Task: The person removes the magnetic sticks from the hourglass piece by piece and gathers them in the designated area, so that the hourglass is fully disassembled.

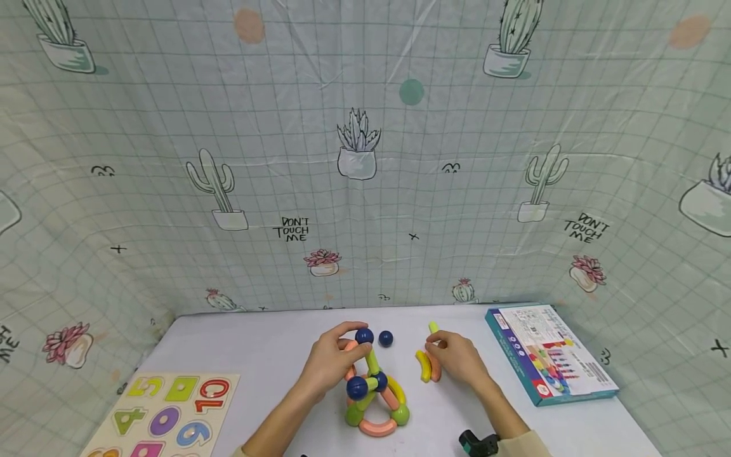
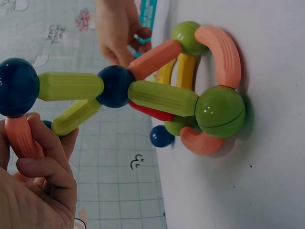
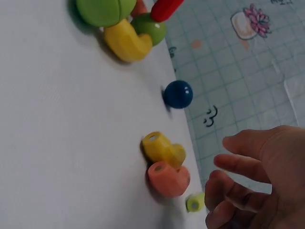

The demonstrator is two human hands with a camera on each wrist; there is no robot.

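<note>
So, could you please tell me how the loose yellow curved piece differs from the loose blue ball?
The yellow curved piece is a bent bar, while the blue ball is round. The yellow piece lies right beside a coral curved piece; the ball sits apart, farther back in the head view. Both rest on the white table, unattached to the built structure.

In the head view, the left forearm [image 1: 280,416] slants up and right from the bottom edge to the left hand [image 1: 331,358] at lower centre, its fingers curled in a grip. The right forearm [image 1: 501,406] angles up and left to the right hand [image 1: 457,357]; its fingers, at lower right in the right wrist view, point left, loosely bent.
</note>
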